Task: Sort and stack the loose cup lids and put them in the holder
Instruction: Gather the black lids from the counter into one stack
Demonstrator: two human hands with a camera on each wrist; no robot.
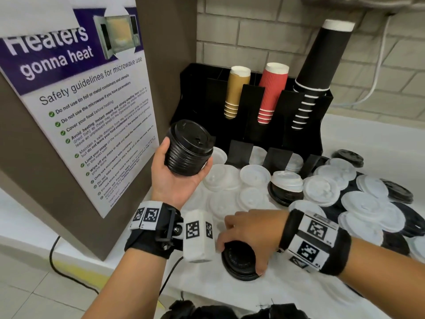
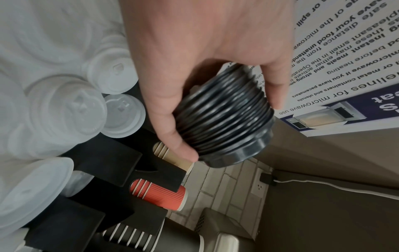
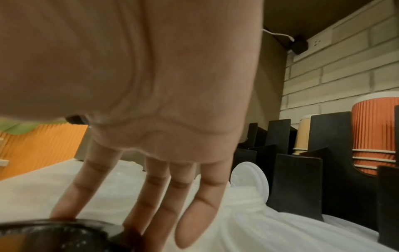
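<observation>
My left hand (image 1: 181, 168) is raised palm up and grips a tall stack of black lids (image 1: 190, 143), thumb (image 2: 170, 129) on one side and fingers on the other. My right hand (image 1: 243, 246) reaches down near the counter's front edge, its fingers (image 3: 157, 196) and thumb pinching the rim of a black lid (image 1: 239, 265) that lies on the white surface. The black holder (image 1: 305, 139) stands at the back, with white lids leaning in its front slots. Many loose white lids (image 1: 255, 174) and some black lids (image 1: 400, 192) cover the counter.
Gold cups (image 1: 236, 90), red cups (image 1: 272, 93) and black cups (image 1: 319, 65) stand in the holder's rear slots. A short black stack topped with white lids (image 1: 286, 185) sits mid-counter. A brown panel with a microwave poster (image 1: 76, 100) walls off the left. Tiled wall behind.
</observation>
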